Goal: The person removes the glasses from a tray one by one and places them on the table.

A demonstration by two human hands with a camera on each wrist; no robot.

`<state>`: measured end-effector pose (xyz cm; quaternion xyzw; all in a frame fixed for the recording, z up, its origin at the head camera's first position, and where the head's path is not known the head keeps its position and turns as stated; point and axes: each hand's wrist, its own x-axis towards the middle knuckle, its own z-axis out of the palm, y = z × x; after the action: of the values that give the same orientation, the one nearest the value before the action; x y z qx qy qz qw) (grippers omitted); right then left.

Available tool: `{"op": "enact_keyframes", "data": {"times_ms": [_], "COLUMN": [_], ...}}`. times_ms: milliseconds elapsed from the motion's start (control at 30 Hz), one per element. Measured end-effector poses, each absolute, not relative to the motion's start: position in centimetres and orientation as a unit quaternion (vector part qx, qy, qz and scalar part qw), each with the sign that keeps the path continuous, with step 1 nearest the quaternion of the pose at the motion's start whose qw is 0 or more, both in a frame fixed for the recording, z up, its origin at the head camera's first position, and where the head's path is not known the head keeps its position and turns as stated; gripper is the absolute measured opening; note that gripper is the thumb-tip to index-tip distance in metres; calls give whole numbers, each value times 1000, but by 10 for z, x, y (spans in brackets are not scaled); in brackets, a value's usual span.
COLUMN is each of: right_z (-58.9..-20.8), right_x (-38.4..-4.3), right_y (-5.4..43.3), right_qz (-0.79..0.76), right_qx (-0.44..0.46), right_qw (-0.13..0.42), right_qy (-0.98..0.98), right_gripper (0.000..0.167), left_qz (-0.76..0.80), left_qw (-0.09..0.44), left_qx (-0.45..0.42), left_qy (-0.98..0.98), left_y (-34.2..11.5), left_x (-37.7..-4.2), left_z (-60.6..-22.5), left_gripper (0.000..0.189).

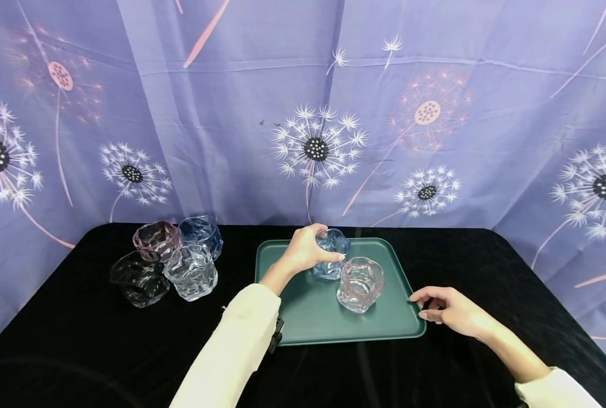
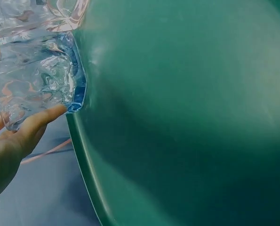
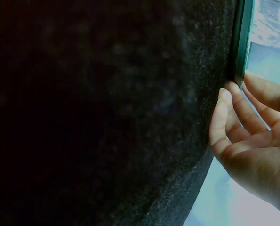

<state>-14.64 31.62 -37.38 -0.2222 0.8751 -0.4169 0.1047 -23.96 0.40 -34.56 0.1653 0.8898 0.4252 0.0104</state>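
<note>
My left hand (image 1: 305, 249) holds a clear blue glass (image 1: 332, 255) upright over the back part of the green tray (image 1: 313, 323), thumb on the near side. In the left wrist view, fingers also show against the blue glass (image 2: 41, 80), whose base is at the tray surface; whether it bears weight there I cannot tell. Close to its front right, a pale pink glass (image 1: 361, 285) stands on the tray. My right hand (image 1: 448, 309) pinches the tray's right rim near the front corner; the right wrist view shows fingertips on both sides of the rim (image 3: 242, 42).
At the left on the black cloth (image 1: 129, 351), several glasses stand in a cluster: a pink one (image 1: 156, 241), a darker blue one (image 1: 201, 235), a clear one (image 1: 191, 275) and a dark grey one (image 1: 140, 280). A purple dandelion-print curtain (image 1: 242, 113) hangs behind the table.
</note>
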Motion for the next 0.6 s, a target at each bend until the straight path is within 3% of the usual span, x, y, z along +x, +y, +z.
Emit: {"op": "enact_keyframes", "data": {"times_ms": [600], "right_z": [-373], "right_x": [-146], "right_y": [315], "right_qz": [-416], "right_qx": [-211], "right_qw": [111], "right_qy": [878], "right_gripper": [22], "left_qz": [411], "left_qw": [-6], "left_qx": [176], "left_qy": [894], "left_y": [-14], "left_x": [-222], "left_z": [-328], "left_gripper": [71]}}
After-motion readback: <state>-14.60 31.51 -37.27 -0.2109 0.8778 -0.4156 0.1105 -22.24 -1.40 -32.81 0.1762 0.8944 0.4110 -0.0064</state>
